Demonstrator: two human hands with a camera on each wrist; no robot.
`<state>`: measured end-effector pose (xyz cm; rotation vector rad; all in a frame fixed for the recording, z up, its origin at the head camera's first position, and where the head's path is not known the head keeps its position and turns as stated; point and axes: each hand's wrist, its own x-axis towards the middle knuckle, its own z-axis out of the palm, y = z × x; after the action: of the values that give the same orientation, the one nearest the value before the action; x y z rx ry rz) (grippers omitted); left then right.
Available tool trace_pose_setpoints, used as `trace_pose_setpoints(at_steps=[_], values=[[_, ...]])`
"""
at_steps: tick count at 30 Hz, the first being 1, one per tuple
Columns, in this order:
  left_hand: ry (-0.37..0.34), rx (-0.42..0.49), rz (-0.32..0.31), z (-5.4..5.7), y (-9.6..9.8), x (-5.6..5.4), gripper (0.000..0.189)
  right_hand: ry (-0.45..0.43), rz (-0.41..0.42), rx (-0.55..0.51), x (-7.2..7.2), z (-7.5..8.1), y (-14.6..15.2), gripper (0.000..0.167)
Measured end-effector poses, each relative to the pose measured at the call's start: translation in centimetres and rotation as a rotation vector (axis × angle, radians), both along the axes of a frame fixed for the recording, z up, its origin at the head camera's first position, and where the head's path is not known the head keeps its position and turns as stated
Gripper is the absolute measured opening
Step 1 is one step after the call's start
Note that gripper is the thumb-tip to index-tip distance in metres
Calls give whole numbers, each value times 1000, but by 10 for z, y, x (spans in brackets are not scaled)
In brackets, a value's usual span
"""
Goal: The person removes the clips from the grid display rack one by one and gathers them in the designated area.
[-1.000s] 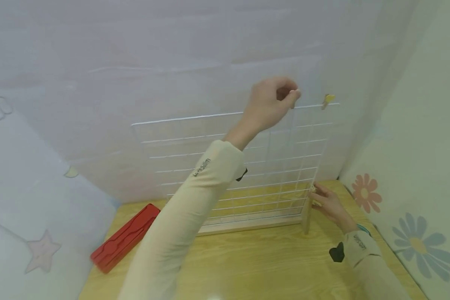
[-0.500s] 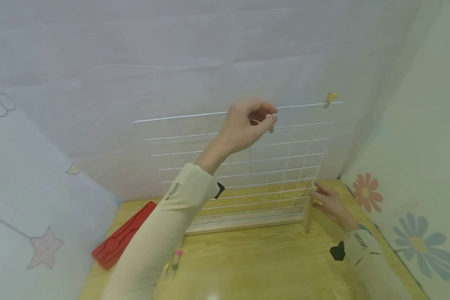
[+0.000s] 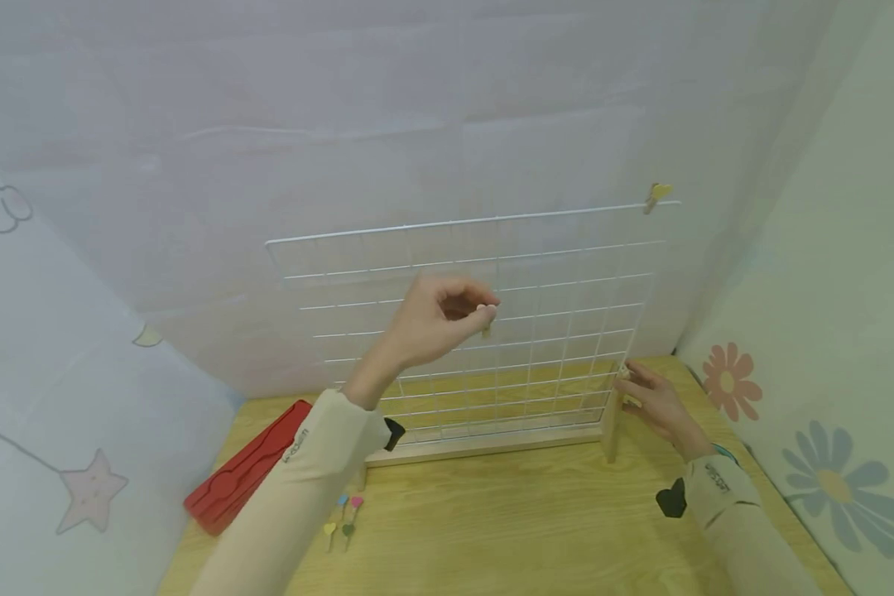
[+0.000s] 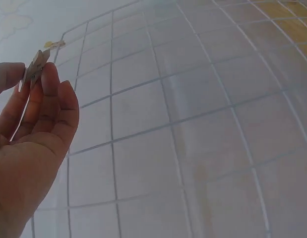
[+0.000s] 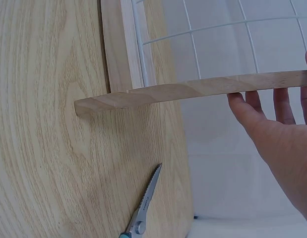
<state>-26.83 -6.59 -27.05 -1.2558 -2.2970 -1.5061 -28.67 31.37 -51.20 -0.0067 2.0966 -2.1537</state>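
Observation:
My left hand (image 3: 435, 323) pinches a small wooden clothespin (image 4: 36, 67) between thumb and fingertips, in front of the white wire grid panel (image 3: 497, 218). In the head view most of that clothespin is hidden behind the fingers. Another clothespin with a yellow heart (image 3: 660, 192) sits clipped on the grid's top wire near its right end. Low on the right, my right hand (image 3: 659, 406) grips the upright wooden side post (image 5: 193, 89) of the grid's stand, with the fingers along its outer side and the thumb partly cut off by the right wrist view's edge.
Several heart clothespins, one of them green (image 3: 348, 530), lie on the wooden table (image 3: 492, 530) by the stand's left foot. A red tray (image 3: 249, 463) stands slanted at the left. Scissors (image 5: 146, 198) lie beside the post in the right wrist view. Walls enclose the back and sides.
My left hand has come down and left from above the grid's top wire to the middle of the panel, still pinching the clothespin. The clothespins on the table are uncovered; my right hand stays put.

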Motion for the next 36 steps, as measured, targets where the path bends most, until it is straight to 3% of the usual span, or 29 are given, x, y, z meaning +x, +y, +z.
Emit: trace_pose_setpoints(at_steps=[10, 13, 18, 22, 26, 36], values=[[-144, -34, 54, -62, -32, 12, 11, 6, 2, -8, 1, -1, 2, 80], [-190, -27, 69, -88, -44, 16, 11, 12, 5, -10, 3, -1, 3, 80], [-279, -42, 147, -137, -66, 23, 15, 14, 6, -6, 4, -1, 3, 81], [-322, -39, 181, -166, -80, 28, 16, 12, 6, 0, 5, 2, 5, 81], [-358, -16, 206, -188, -94, 33, 16, 11, 5, 14, 7, 4, 5, 82], [-432, 0, 324, -227, -136, 49, 20, 10, -5, 3, 9, 5, 5, 83]])
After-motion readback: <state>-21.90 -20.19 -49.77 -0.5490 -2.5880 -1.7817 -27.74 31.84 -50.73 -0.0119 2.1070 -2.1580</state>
